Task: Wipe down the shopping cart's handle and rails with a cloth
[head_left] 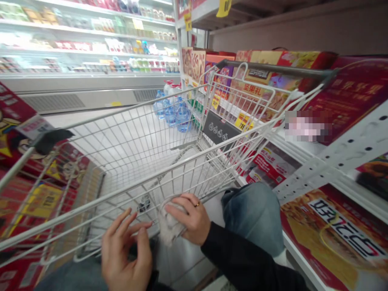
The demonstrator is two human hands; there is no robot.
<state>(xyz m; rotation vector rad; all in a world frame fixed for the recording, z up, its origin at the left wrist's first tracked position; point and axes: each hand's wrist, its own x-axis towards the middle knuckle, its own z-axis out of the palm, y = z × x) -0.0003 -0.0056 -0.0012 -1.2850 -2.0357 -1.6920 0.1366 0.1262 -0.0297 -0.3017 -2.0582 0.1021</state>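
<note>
Holding the pale grey crumpled soft bundle (171,224) securely in the curled right hand (189,218), at the near end of the white wire shopping cart (121,190), leaves the left hand (124,250) half open, empty and just beside it.

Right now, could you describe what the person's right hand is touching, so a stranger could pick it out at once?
Find the white wire shopping cart, then its near end. There, the ringed right hand cups a crumpled greyish-white bundle, the only soft thing among stiff wires.
</note>
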